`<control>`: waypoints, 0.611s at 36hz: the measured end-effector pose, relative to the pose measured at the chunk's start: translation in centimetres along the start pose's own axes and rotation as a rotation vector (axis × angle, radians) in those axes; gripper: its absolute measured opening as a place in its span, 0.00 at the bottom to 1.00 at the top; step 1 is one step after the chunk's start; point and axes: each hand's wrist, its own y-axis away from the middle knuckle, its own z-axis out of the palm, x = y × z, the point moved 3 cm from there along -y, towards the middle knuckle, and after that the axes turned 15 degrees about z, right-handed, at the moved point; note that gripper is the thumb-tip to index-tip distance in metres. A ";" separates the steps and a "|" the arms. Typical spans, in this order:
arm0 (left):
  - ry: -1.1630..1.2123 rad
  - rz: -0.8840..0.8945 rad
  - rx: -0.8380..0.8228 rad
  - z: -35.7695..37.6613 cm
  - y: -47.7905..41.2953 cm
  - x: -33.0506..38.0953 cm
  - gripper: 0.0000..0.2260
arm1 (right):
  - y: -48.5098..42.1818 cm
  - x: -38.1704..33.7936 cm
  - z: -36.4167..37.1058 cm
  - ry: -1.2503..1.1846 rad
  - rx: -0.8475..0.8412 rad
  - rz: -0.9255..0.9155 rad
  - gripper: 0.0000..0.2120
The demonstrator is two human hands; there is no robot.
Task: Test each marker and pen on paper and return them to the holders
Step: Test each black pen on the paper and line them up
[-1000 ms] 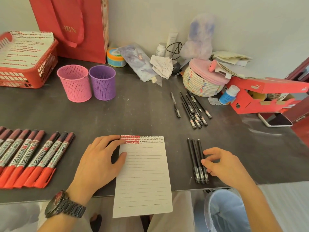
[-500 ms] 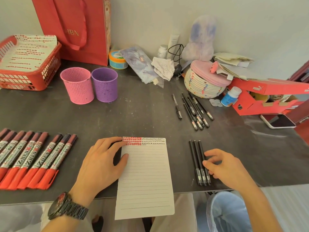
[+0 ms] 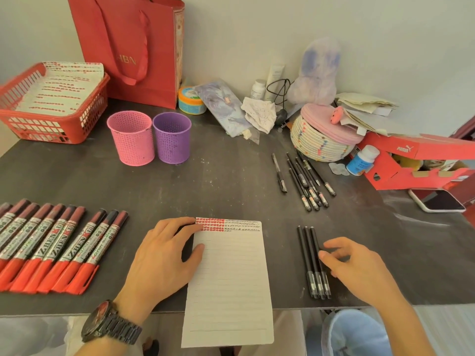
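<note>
The left hand (image 3: 164, 255) is laid flat, fingers straight, on the left edge of the lined paper (image 3: 228, 283). The right hand (image 3: 359, 268) is loosely curled and grips nothing, its thumb touching the rightmost of three black pens (image 3: 312, 263) laid side by side. At least nine red markers (image 3: 59, 250) are lined up at the left. Far beyond, a pink holder (image 3: 131, 138) and a purple holder (image 3: 172, 137) are set together. Scattered pens (image 3: 303, 181) at the far right are too overlapped to count.

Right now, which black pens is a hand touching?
The three pens beside the paper: the right hand touches them. The bunch by the woven basket lies untouched.
</note>
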 end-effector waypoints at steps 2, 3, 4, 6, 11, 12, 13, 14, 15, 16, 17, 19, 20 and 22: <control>0.002 0.005 0.000 -0.1 0.0 0.1 0.20 | -0.4 -0.8 -0.4 0.015 0.086 -0.016 0.07; 0.006 0.009 0.002 -0.1 0.0 0.1 0.20 | -0.6 -1.4 -0.5 0.011 0.120 -0.027 0.06; 0.008 0.010 0.002 -0.1 0.0 0.1 0.20 | -1.0 -2.1 -0.6 0.003 0.143 -0.042 0.06; 0.013 0.005 -0.011 0.0 -0.2 0.0 0.21 | -1.9 -3.8 -0.4 -0.013 0.166 -0.076 0.06; 0.029 0.001 -0.006 0.3 -0.2 -0.2 0.25 | -5.3 -8.9 0.4 -0.002 0.194 -0.174 0.10; 0.031 0.001 0.002 0.3 -0.2 -0.2 0.25 | -5.9 -9.9 0.7 0.012 0.194 -0.189 0.11; 0.030 0.001 0.008 0.3 -0.2 -0.1 0.26 | -6.5 -10.8 1.0 0.026 0.196 -0.204 0.13; 0.026 -0.001 0.012 0.3 -0.2 -0.1 0.25 | -6.9 -11.7 1.3 0.035 0.204 -0.221 0.14; 0.019 -0.003 0.017 0.2 -0.2 0.0 0.24 | -7.3 -12.6 1.5 0.046 0.216 -0.240 0.15; 0.012 -0.008 0.027 0.1 -0.2 0.1 0.23 | -7.7 -13.4 1.8 0.060 0.229 -0.256 0.16; 0.007 -0.016 0.036 0.0 -0.1 0.2 0.22 | -8.1 -14.1 2.1 0.076 0.233 -0.267 0.17; -0.002 -0.029 0.035 -0.3 0.0 0.4 0.22 | -8.9 -15.4 2.7 0.125 0.223 -0.264 0.20; -0.009 -0.020 0.038 -0.2 -0.1 0.4 0.22 | -9.4 -15.7 2.9 0.170 0.216 -0.250 0.21; -0.014 -0.019 0.045 -0.3 0.1 0.2 0.23 | -9.9 -16.5 3.8 0.284 0.219 -0.244 0.21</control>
